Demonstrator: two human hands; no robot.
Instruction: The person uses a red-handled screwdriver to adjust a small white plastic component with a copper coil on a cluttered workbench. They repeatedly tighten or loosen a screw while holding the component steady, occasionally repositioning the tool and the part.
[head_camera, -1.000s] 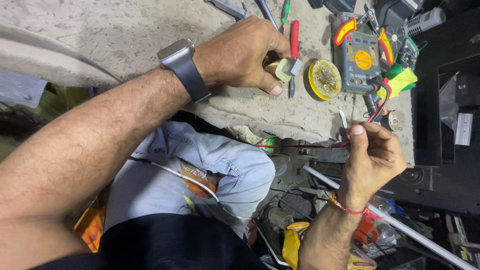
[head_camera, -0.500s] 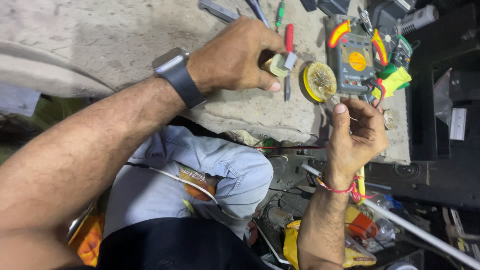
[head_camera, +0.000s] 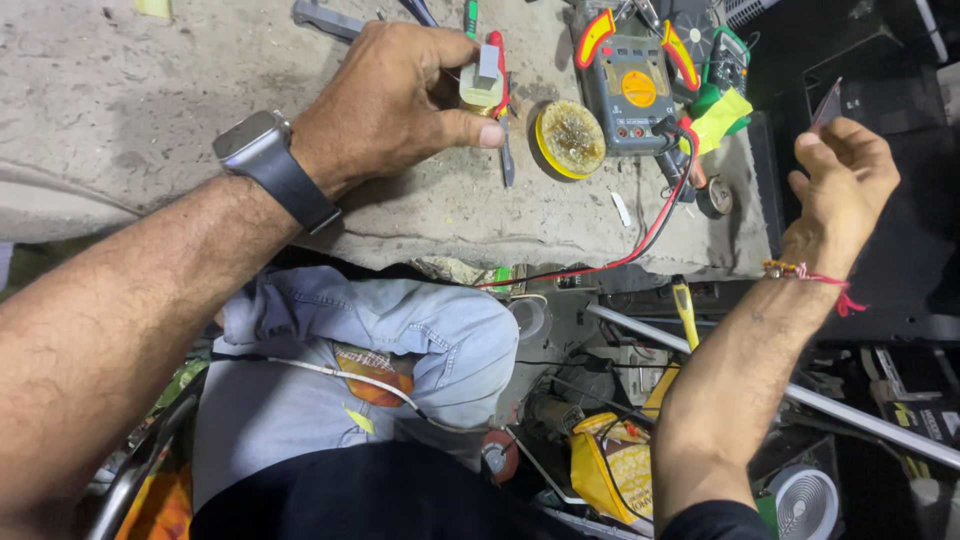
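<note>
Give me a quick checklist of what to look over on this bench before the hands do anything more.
1. Left hand grips the small pale block firmly: ok, fingers and thumb wrap it.
2. Right hand holds its thin dark piece securely: cannot tell, only pinched at the fingertips, raised off the bench.
3. Meter lies flat on the bench: ok.
4. Red lead clear of the hands: ok, though it hangs over the bench edge.
5. Yellow tin away from the edge: ok, beside the meter.
6. What the thin dark piece is: cannot tell, too small.
</note>
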